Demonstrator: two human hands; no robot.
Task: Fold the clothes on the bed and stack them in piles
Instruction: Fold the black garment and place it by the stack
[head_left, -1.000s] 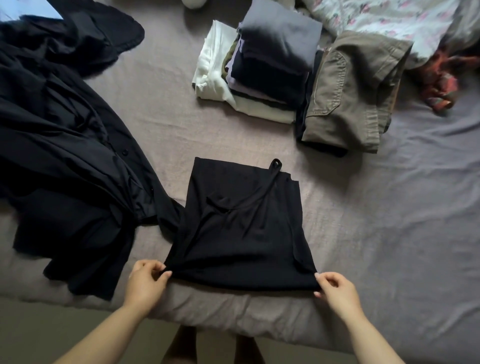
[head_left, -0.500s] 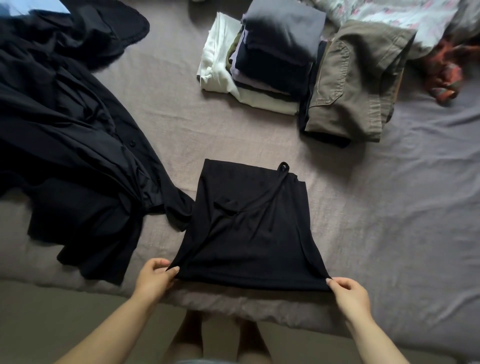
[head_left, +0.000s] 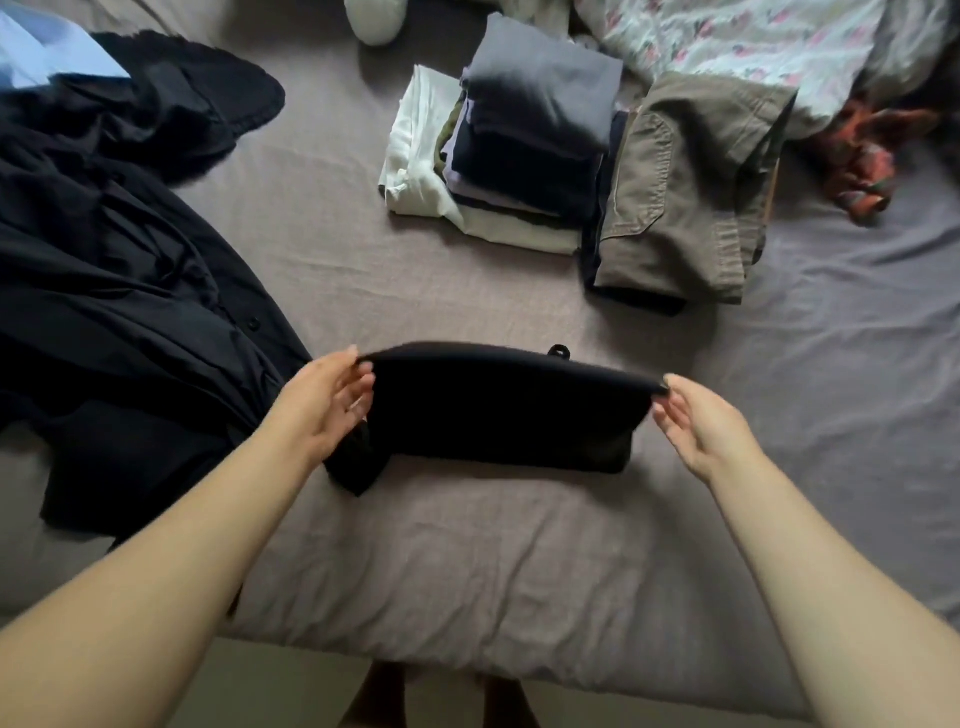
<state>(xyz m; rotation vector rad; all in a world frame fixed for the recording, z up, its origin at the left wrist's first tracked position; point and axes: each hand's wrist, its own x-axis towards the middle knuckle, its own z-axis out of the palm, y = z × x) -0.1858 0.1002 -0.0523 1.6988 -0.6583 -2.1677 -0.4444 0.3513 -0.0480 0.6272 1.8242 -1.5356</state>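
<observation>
- On the bed (head_left: 467, 545), near its front edge, the black top (head_left: 498, 410) is mid-fold, its near hem lifted.
- Left hand (head_left: 322, 410) and right hand (head_left: 701, 421) each have a grip pinched on a hem corner.
- Best to carry both corners level to the far edge, then release.
- Afterwards it belongs on the folded pile (head_left: 519, 166) beyond.

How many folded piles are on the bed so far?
2: a pile topped by a grey garment at upper centre, and one topped by olive trousers touching its right side. Lower layers are partly hidden.
</observation>
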